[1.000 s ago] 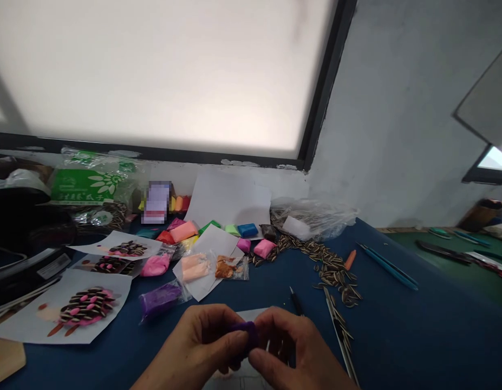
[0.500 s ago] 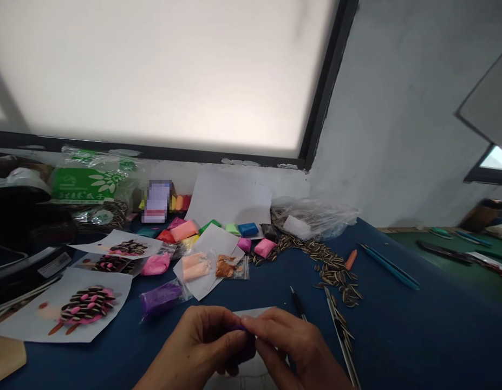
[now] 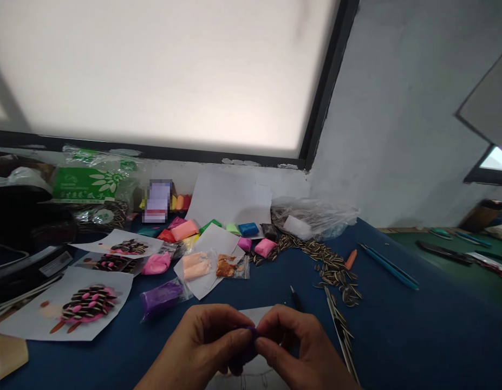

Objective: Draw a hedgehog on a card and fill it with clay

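Note:
A lump of dark purple modelling clay [image 3: 243,355] is held between both hands at the lower middle. My left hand [image 3: 208,344] closes round it, thumb and forefinger pressed on its upper side. From the right, my right hand [image 3: 297,344] pinches the lump's edge with thumb and forefinger. Beneath the hands lies a white sheet of paper [image 3: 256,381] with faint drawn lines, mostly covered. Just beyond the left hand sits a packet of purple clay [image 3: 163,298]. A black pen [image 3: 296,299] lies behind the right hand.
Sunflower seeds [image 3: 336,265] spread toward the right, near metal tweezers [image 3: 340,330] and a blue tool [image 3: 391,265]. Several coloured clay packets [image 3: 184,231] lie at the back. Printed pictures [image 3: 67,309] rest on the left, before a green seed bag [image 3: 88,184].
My right hand's fingers have shifted from lying over the left fingertips to pinching the clay's right edge. More of the purple lump and the drawn paper now shows.

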A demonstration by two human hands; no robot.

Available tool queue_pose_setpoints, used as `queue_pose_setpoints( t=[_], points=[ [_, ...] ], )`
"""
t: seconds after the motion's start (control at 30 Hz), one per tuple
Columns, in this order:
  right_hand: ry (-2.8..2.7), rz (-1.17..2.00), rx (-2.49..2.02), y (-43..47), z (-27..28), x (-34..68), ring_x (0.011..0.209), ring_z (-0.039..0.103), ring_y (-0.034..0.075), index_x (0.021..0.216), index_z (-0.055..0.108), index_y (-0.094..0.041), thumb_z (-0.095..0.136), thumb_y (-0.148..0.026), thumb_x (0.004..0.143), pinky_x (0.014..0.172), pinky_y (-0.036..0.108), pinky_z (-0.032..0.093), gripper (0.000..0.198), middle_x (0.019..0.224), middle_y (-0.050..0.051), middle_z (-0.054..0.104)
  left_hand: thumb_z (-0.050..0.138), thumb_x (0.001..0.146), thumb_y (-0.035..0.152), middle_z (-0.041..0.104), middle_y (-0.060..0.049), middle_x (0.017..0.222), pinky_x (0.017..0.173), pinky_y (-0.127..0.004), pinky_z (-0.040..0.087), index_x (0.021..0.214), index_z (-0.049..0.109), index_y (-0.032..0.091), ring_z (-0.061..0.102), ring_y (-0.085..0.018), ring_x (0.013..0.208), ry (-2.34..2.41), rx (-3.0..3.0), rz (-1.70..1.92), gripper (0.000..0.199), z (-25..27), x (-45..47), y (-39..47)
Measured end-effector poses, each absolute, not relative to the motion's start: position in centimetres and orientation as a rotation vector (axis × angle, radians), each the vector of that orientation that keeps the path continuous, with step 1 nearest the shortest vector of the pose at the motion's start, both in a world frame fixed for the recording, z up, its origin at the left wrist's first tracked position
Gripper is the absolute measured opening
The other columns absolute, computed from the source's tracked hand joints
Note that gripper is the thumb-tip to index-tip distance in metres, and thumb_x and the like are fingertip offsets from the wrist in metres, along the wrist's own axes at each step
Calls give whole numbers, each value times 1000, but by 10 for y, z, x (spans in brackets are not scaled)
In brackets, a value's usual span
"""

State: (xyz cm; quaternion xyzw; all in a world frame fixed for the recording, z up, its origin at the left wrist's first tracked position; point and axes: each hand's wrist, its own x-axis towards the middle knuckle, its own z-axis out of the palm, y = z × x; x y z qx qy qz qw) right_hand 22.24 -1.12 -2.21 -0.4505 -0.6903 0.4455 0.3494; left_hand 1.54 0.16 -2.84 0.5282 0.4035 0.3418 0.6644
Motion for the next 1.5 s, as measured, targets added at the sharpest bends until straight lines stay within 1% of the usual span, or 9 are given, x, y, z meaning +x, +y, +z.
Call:
queue_pose_setpoints(
  t=[0.23, 0.4, 0.57, 0.83, 0.93, 1.0, 1.17, 1.4, 1.5],
  points=[
    [-1770, 1310, -1251, -15, -11, 220, 61, 55, 14, 77, 68, -17, 72, -39, 86, 55, 24, 39, 24, 68, 1, 64, 81, 81, 61, 70, 0, 66, 60, -26, 47, 84, 78, 16, 61, -16, 61, 931, 1195, 750, 45, -21, 17, 3],
    [-1776, 1369, -1185, -16, -12, 220, 62, 57, 14, 78, 67, -17, 71, -35, 88, 57, 24, 42, 21, 70, 1, 65, 82, 80, 64, 72, -1, 72, 61, -27, 48, 100, 78, 17, 61, -16, 64, 929, 1171, 768, 52, -21, 16, 0],
    [-1712, 1419, -1195, -17, -8, 218, 60, 58, 13, 87, 66, -17, 68, -47, 92, 57, 24, 43, 30, 74, 2, 65, 79, 80, 68, 69, -2, 68, 60, -27, 47, 77, 75, 15, 58, -16, 62, 910, 1233, 734, 53, -16, 17, -1],
    [-1640, 1502, -1218, -17, -3, 216, 62, 55, 13, 79, 63, -18, 75, -50, 86, 59, 24, 42, 36, 69, 0, 61, 79, 83, 60, 70, -2, 71, 56, -26, 46, 83, 72, 16, 59, -15, 58, 903, 1200, 713, 45, -22, 21, -4],
    [-1658, 1443, -1202, -15, -4, 217, 60, 54, 13, 78, 60, -18, 71, -56, 88, 56, 24, 41, 41, 69, 0, 59, 90, 68, 53, 71, 0, 75, 53, -25, 46, 103, 68, 17, 62, -15, 56, 885, 1116, 771, 54, -26, 23, -1],
    [-1669, 1424, -1211, -13, -6, 218, 59, 53, 13, 79, 60, -18, 68, -60, 89, 55, 25, 41, 44, 68, 0, 58, 94, 57, 42, 69, 3, 70, 51, -24, 44, 101, 65, 18, 59, -14, 54, 871, 1072, 794, 57, -26, 24, 0],
    [-1747, 1323, -1193, -10, -8, 219, 66, 53, 16, 88, 68, -16, 63, -59, 93, 60, 27, 41, 43, 74, 2, 60, 84, 67, 25, 62, 8, 65, 56, -24, 42, 97, 66, 20, 56, -12, 58, 883, 1132, 769, 36, -19, 23, -3],
    [-1723, 1287, -1253, -11, -7, 220, 61, 49, 14, 80, 63, -17, 64, -54, 93, 57, 26, 37, 39, 65, -2, 52, 83, 56, 33, 62, 7, 64, 51, -25, 40, 104, 60, 22, 57, -14, 53, 923, 1134, 766, 54, -40, 24, 5],
    [-1694, 1331, -1228, -12, -7, 220, 67, 54, 16, 93, 66, -17, 61, -57, 94, 61, 27, 41, 40, 73, 1, 59, 78, 58, 29, 62, 8, 65, 53, -25, 41, 101, 60, 22, 57, -14, 55, 927, 1152, 808, 48, -44, 25, 5]
  ],
)
